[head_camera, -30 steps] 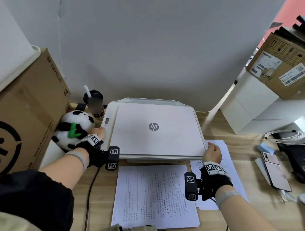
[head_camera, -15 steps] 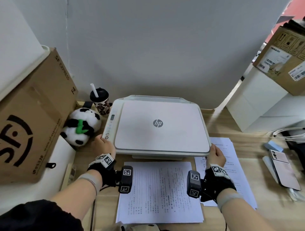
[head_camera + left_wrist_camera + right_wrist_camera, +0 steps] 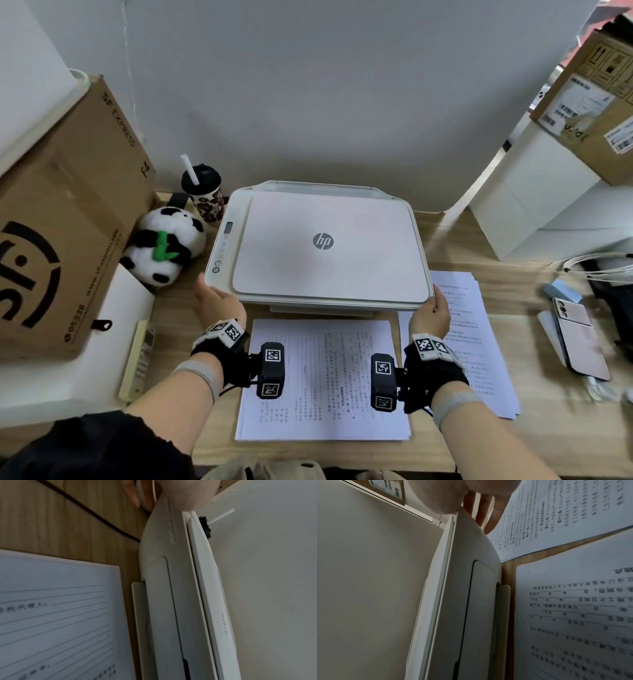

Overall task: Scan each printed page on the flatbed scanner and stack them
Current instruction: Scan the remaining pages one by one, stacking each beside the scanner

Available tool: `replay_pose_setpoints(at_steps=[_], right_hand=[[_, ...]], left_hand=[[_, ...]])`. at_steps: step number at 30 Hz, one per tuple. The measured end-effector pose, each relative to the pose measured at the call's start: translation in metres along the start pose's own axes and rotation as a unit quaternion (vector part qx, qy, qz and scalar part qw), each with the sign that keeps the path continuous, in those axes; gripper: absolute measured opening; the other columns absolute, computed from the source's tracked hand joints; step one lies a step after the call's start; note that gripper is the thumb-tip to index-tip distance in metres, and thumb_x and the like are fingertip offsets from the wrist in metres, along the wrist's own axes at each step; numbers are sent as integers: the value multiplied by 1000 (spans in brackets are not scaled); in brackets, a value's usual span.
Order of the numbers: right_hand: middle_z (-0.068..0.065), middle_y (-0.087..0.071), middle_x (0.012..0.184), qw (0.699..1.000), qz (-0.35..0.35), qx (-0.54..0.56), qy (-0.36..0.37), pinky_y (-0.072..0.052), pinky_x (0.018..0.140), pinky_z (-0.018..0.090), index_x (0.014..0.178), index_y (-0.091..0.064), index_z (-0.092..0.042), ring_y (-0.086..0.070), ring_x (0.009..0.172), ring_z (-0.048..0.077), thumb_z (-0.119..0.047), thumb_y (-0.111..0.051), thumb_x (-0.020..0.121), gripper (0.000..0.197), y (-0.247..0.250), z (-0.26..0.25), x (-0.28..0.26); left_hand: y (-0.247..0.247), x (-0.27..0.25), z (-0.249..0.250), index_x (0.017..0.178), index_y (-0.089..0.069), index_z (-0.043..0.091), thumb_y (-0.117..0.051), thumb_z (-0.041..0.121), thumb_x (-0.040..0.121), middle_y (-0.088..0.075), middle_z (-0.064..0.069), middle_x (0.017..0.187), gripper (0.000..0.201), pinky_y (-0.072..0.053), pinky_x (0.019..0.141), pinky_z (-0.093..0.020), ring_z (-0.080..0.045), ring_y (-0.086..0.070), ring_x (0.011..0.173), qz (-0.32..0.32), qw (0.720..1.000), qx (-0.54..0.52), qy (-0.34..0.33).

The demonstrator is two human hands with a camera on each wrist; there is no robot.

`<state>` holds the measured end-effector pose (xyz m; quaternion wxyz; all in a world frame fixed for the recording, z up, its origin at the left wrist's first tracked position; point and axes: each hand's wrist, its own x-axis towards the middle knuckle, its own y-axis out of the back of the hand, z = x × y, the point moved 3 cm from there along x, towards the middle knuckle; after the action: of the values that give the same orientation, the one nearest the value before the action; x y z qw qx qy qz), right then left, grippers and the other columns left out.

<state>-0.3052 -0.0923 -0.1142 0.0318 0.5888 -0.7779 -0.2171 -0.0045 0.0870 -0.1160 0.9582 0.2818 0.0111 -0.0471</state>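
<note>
A white HP flatbed scanner point(image 3: 322, 246) sits mid-desk with its lid down. My left hand point(image 3: 214, 296) grips its front left corner, thumb side on top and fingers point(image 3: 132, 494) down its side. My right hand point(image 3: 433, 306) grips the front right corner; its fingers point(image 3: 489, 520) reach down along the scanner's side point(image 3: 471, 545). A printed page point(image 3: 322, 377) lies on the desk just in front of the scanner. To the right of the scanner lies a stack of printed pages point(image 3: 472, 342). Whether a page is under the lid is hidden.
A large cardboard box point(image 3: 61, 222), a panda plush point(image 3: 164, 250) and a cup with a straw point(image 3: 203, 192) crowd the left. A phone point(image 3: 579, 339) and white cable point(image 3: 599, 267) lie at the right. A black cord point(image 3: 85, 511) runs by the scanner's left corner.
My left hand has come off the scanner's left control strip and moved to the front left corner. My right hand stayed at the front right corner. The head view tilted down.
</note>
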Motion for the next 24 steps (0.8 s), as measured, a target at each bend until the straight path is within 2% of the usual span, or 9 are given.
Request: replay_pose_setpoints(at_steps=[4, 8, 15, 24], right_hand=[[9, -56, 133, 1000, -6, -7, 0, -40, 95, 30, 134, -52, -16, -52, 119, 31, -13, -32, 102, 38, -1, -1, -1], [12, -55, 134, 999, -8, -28, 23, -38, 100, 34, 134, -50, -14, -50, 123, 33, -11, -31, 102, 38, -4, 2, 1], [16, -56, 130, 996, -19, -73, 41, -40, 98, 39, 135, -48, -12, -51, 119, 37, -10, -30, 101, 39, -5, 2, 4], [17, -54, 133, 997, -32, -64, 28, -38, 101, 38, 136, -47, -11, -49, 121, 37, -10, -30, 101, 39, -2, 1, 2]], left_hand=[[2, 0, -1, 142, -36, 9, -28, 5, 99, -46, -23, 138, 44, -35, 97, -43, -39, -42, 124, -11, 1000, 12, 9], [3, -3, 2, 143, -35, 10, -28, 6, 100, -45, -23, 138, 44, -33, 97, -42, -38, -41, 125, -8, 1000, 16, 21], [0, 0, 0, 143, -36, 13, -28, 8, 100, -48, -24, 134, 44, -35, 97, -44, -40, -45, 121, -11, 999, 22, 40], [0, 0, -1, 143, -36, 15, -27, 10, 100, -47, -21, 137, 44, -36, 101, -43, -39, -45, 123, -14, 999, 19, 47]])
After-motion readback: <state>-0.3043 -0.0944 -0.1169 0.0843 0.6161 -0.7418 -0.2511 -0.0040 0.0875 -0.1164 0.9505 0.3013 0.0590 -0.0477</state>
